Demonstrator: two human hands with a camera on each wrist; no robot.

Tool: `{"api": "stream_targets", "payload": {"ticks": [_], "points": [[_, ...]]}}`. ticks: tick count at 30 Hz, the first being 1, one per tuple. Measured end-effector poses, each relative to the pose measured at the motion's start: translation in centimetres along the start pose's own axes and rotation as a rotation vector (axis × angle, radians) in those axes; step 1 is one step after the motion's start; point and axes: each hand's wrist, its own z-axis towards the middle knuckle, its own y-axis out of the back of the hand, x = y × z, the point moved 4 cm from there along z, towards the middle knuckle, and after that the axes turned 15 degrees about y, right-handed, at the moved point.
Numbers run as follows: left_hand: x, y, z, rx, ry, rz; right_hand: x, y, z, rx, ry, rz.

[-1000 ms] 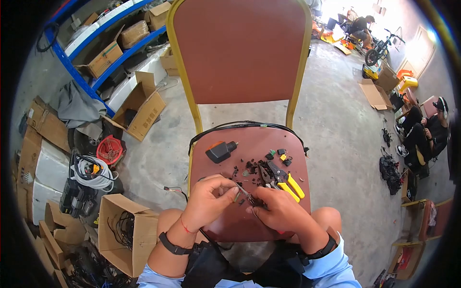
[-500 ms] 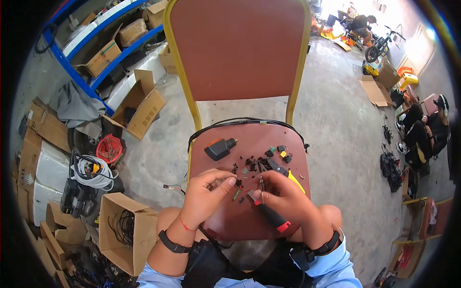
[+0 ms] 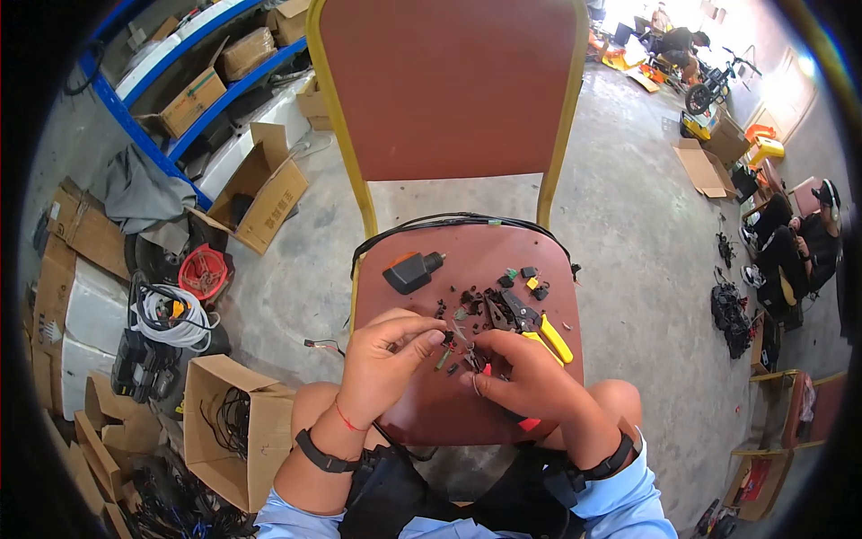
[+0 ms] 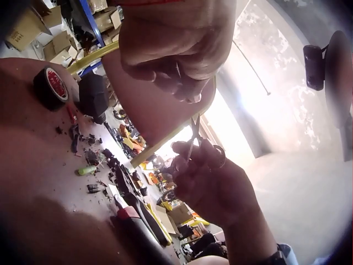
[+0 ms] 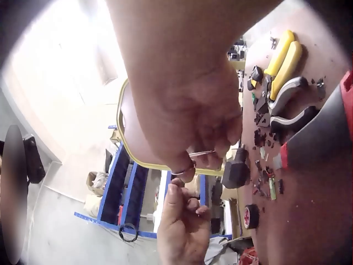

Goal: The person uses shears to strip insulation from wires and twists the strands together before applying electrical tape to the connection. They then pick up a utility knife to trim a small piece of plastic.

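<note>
Both hands are over the red chair seat [image 3: 417, 413]. My right hand [image 3: 525, 377] holds small metal scissors [image 4: 195, 133], a finger ring around a digit and the blades spread toward the left hand. My left hand [image 3: 391, 355] has thumb and fingertips pressed together close by; whatever they pinch is hidden behind the fingers. Under the right hand lies a utility knife [image 4: 131, 216] with a red and black handle. Small black scraps [image 3: 467, 301] and a green piece [image 4: 86, 170] are scattered on the seat between the hands.
Yellow-handled wire strippers [image 3: 555, 340] and grey-handled pliers [image 5: 292, 93] lie at the seat's right. A black turn-signal lamp [image 3: 413, 273] lies at the back left, a tape roll [image 4: 52, 88] nearby. Black cable [image 3: 449, 225] runs along the rear edge. Cardboard boxes [image 3: 220, 431] stand left.
My right hand turned up and away from the left with the scissors, baring the knife, then came down again over it. My left hand stays almost in place, fingertips together.
</note>
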Motion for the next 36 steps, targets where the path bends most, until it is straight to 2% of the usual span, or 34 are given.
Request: {"api": "stream_targets", "payload": {"ticks": [3, 6, 21, 30, 36], "points": [[-0.2, -0.1, -0.2, -0.015, -0.024, 0.026, 1.0, 0.1, 0.2, 0.020, -0.018, -0.076], [-0.1, -0.1, -0.2, -0.023, -0.028, 0.026, 0.8, 0.0, 0.1, -0.006, 0.041, -0.119], [0.0, -0.4, -0.1, -0.046, -0.087, 0.080, 0.6, -0.2, 0.0, -0.030, 0.131, -0.171], [0.6, -0.3, 0.0, 0.038, 0.046, -0.064, 1.2, -0.7, -0.1, -0.040, 0.089, -0.142], [1.0, -0.4, 0.0, 0.112, 0.045, -0.095, 1.5, -0.1, -0.3, -0.059, 0.151, -0.199]]}}
